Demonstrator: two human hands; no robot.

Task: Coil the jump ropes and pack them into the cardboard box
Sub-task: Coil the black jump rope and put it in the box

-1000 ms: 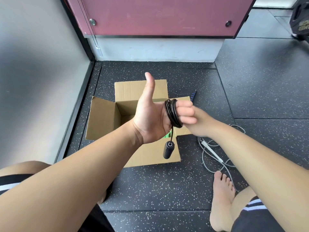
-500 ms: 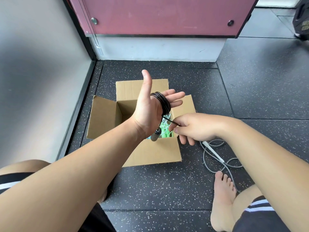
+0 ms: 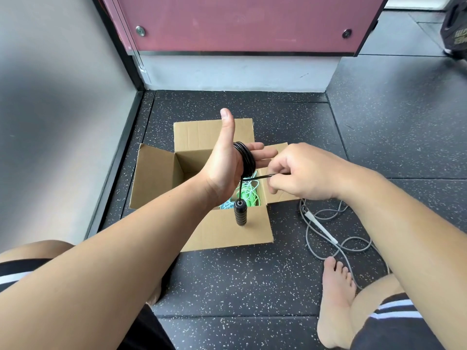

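Black cord jump rope [image 3: 245, 159] sat coiled round our straight-fingered left hand [image 3: 222, 170]; our right hand [image 3: 303, 173] pinched its tail, probably needing a cinching wrap next.

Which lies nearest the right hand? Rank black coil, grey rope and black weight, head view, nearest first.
1. black coil, on the left hand, beside the right hand
2. grey rope, floor beneath
3. black weight, far top-right corner

A matt cardboard box [image 3: 217, 231] is sitting on speckled rubbery flooring [image 3: 252, 279]; a glossy black jump rope [image 3: 245, 159] is dangling its ribbed matt handle [image 3: 240, 213].
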